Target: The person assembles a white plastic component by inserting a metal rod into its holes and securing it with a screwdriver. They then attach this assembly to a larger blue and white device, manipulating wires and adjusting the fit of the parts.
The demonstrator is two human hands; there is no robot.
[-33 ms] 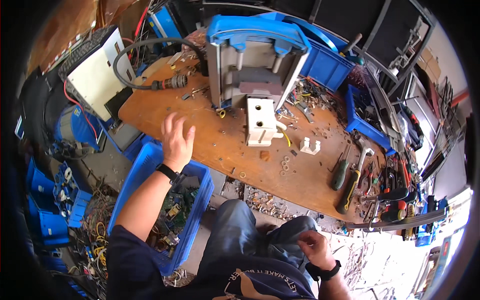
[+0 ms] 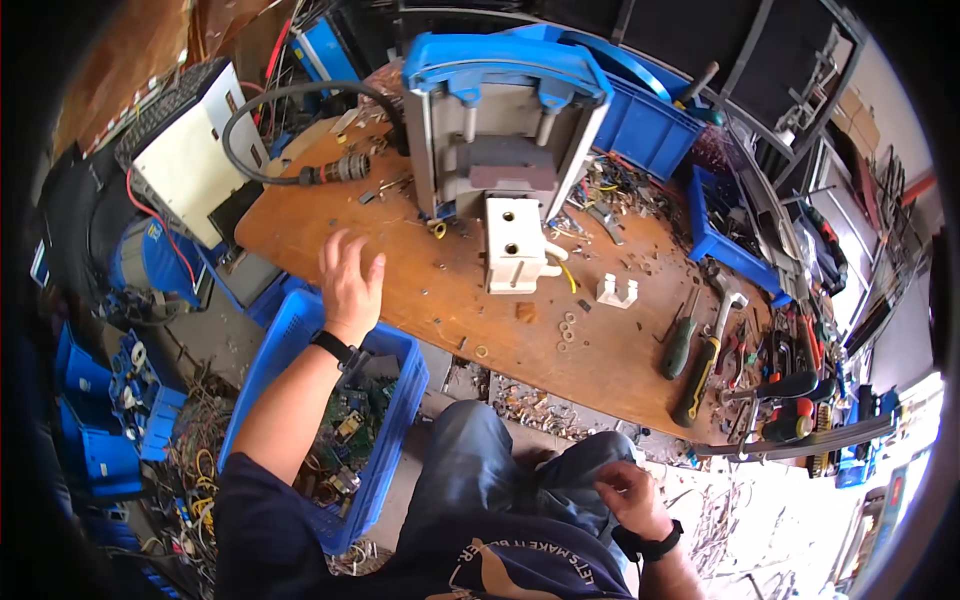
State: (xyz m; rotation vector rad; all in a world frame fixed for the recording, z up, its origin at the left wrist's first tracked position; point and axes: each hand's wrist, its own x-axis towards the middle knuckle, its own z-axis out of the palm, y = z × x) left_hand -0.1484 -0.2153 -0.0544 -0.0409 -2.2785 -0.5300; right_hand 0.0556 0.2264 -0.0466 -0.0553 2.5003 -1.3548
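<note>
My left hand (image 2: pixel 350 290) reaches over the near left edge of the wooden table (image 2: pixel 390 265), its fingers spread and nothing in them. My right hand (image 2: pixel 635 500) rests by my right knee with its fingers loosely curled; I see nothing held in it. At the middle of the table stands a cream-white block (image 2: pixel 515 245) with two round holes in its face. Behind it rises a blue-topped metal machine housing (image 2: pixel 510 65). To the block's right lies a small white bracket (image 2: pixel 617 291). A few ring washers (image 2: pixel 568 325) lie near the front edge.
Beneath my left arm stands a blue crate (image 2: pixel 392 450) of circuit boards. A green-handled screwdriver (image 2: pixel 679 347), a hammer (image 2: pixel 698 380) and several other tools lie at the right. A thick cable connector (image 2: pixel 340 170) lies at the back left, by a white box (image 2: pixel 190 150).
The table and machine sit slightly further left in the picture, as if the view shifted a little. Both hands keep nearly the same pose.
</note>
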